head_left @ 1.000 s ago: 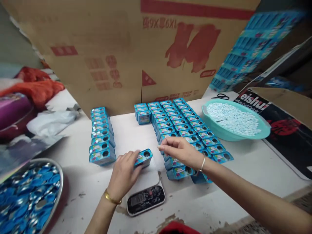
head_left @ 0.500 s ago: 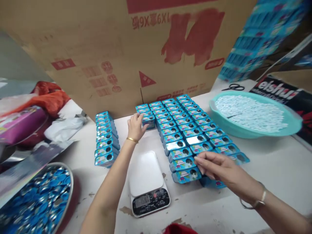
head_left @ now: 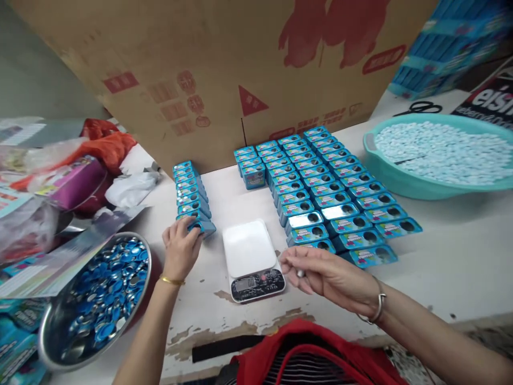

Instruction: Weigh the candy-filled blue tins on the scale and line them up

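My left hand (head_left: 181,250) has its fingers around the nearest blue tin (head_left: 207,229) at the front end of the left row of tins (head_left: 188,184). My right hand (head_left: 326,272) is over the table, right of the white kitchen scale (head_left: 249,248), with its fingers curled. A small whitish tablet (head_left: 300,273) shows between those fingers; anything else in the palm is hidden. The scale's platform is bare and its display (head_left: 246,284) appears to read 0.0. Behind my right hand stands a block of several rows of blue tins (head_left: 324,187), each with a dark round opening on top.
A turquoise basin (head_left: 425,184) of pale tablets stands at the right, with black scissors (head_left: 420,108) behind it. On the left, a metal bowl (head_left: 149,267) holds blue and silver lids. A large cardboard box (head_left: 168,53) walls off the back. Plastic bags (head_left: 132,187) lie at the left.
My left hand has moved from the tins at the back to the front of the left row. My right hand has drawn back towards the scale. The display went from a larger reading to about zero.
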Available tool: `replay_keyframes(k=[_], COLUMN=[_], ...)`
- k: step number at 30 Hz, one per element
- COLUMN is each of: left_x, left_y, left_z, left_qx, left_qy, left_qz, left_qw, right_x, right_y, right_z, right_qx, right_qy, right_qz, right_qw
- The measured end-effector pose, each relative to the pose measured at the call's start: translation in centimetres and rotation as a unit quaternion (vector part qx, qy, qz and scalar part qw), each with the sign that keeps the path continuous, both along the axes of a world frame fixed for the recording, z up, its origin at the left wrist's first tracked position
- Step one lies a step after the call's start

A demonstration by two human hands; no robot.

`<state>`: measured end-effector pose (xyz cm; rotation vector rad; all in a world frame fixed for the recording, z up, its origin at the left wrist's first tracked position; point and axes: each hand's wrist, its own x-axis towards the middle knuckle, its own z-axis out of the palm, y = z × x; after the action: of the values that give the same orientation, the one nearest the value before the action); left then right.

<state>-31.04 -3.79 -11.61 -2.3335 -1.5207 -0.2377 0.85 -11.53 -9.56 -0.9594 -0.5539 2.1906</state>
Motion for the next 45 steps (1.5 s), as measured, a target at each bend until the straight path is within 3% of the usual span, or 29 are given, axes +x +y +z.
replay_keyframes(k=[3, 5, 7, 10, 13, 16, 19, 22, 26, 29, 31, 37, 45], left_x=[3.3, 5.8, 8.0, 10.2, 10.5, 9.1, 6.6, 3.8, 0.4, -1.0, -1.4, -1.2, -1.3], left_y=[-0.1, -0.1, -0.1, 0.1, 0.3, 0.0, -1.1, -3.1, -6.5, -8.7, -9.6, -10.1, -9.5], left_z=[2.8, 3.8, 3.8, 2.5, 1.9, 2.6, 2.9, 1.3, -3.6, -7.1, -8.7, -10.3, -10.9], left_qx=[-0.03, -0.072, -0.115, -0.164, -0.179, -0.144, -0.087, -0.064, -0.103, -0.134, -0.141, -0.112, -0.1], left_qy=[-0.022, -0.023, -0.008, 0.026, 0.001, -0.107, -0.216, -0.292, -0.33, -0.341, -0.348, -0.345, -0.323], left_qz=[-0.074, -0.124, -0.157, -0.178, -0.198, -0.202, -0.14, -0.047, 0.051, 0.091, 0.104, 0.1, 0.106], left_qw=[0.997, 0.989, 0.981, 0.97, 0.964, 0.963, 0.962, 0.953, 0.937, 0.926, 0.921, 0.926, 0.935], right_x=[0.0, 0.3, 0.6, 0.9, 1.4, 1.7, 1.7, 1.7, 1.5, 0.9, 0.0, -3.1, -5.1], right_y=[-0.7, -1.2, -1.6, -2.0, -2.3, -2.3, -1.8, -0.9, 1.1, 2.9, 4.1, 7.0, 8.6], right_z=[-0.2, -0.5, -0.9, -1.4, -1.4, -1.2, -0.9, -0.6, 0.1, 0.9, 1.5, 2.5, 0.8], right_qx=[-0.003, -0.003, 0.0, -0.009, -0.045, -0.056, -0.022, 0.034, 0.101, 0.155, 0.196, 0.313, 0.382], right_qy=[-0.018, -0.036, -0.048, -0.059, -0.068, -0.079, -0.097, -0.123, -0.176, -0.233, -0.27, -0.38, -0.43], right_qz=[0.029, 0.047, 0.059, 0.046, 0.025, 0.04, 0.077, 0.091, 0.055, 0.049, 0.059, 0.072, 0.111], right_qw=[0.999, 0.998, 0.997, 0.997, 0.996, 0.994, 0.992, 0.988, 0.978, 0.959, 0.941, 0.867, 0.81])
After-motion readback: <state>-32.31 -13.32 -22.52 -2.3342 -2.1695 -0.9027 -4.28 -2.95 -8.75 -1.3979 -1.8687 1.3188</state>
